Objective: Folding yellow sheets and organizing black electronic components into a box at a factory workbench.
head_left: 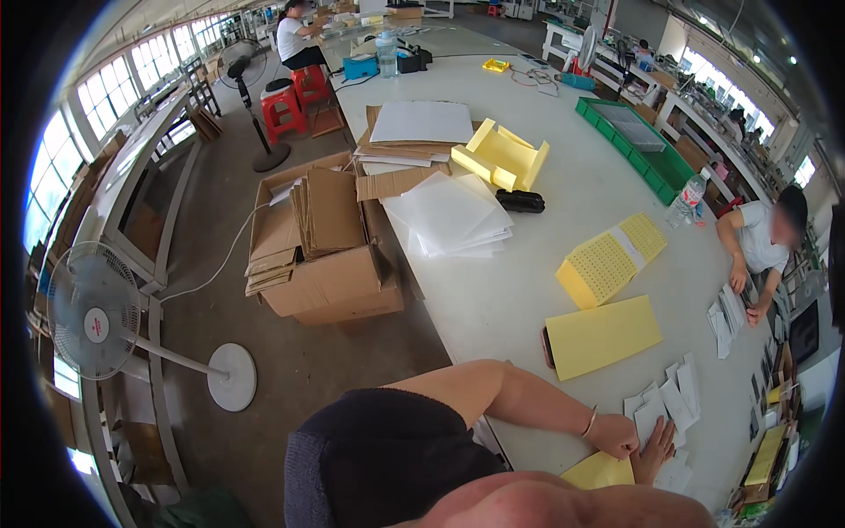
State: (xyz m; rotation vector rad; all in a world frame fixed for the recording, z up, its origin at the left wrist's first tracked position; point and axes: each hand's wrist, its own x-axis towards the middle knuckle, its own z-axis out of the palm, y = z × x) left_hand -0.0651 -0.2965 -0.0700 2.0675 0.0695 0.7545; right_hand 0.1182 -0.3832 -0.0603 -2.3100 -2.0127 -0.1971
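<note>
In the head view, the person's left hand [613,436], with a thin bracelet at the wrist, is curled beside the right hand [653,453], whose fingers lie extended over the loose white paper slips [653,410]; I cannot tell whether either grip is pinching anything, since the fingertips are hidden or too small. A smooth yellow paper sheet [600,473] lies on the pale bench [493,304] just below the left hand, partly covered by the person's bare skin at the lower edge; the slips spread under and just beyond the right hand.

The step in hand looks like handling the slips and the sheet together; a next move would seem to call for a clean hold on a single piece, as the slips overlap untidily.

Farther along the bench are a wide yellow rectangular sheet [605,337] with a dark edge showing under its left side, a long yellow perforated block with a white band [610,261], and an open yellow folded holder [526,163] near a black oblong object [520,201]; the wide sheet, near the slips, limits room on that side; at right, a co-worker [764,236] handles other white slips [728,315].
</note>
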